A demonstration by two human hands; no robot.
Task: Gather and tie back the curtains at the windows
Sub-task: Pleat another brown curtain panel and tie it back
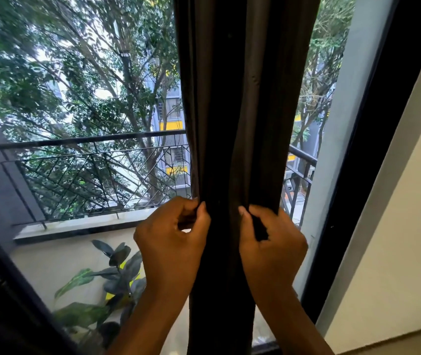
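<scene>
The dark curtain (232,124) is hanging bunched into a narrow column before the window (89,111). The left hand (172,242) is pinching its left folds in a curled grip, and the right hand (271,247) is pinching a dark strip at its right edge. Probably best: keeping both grips level and drawing the folds snug before tying.
</scene>
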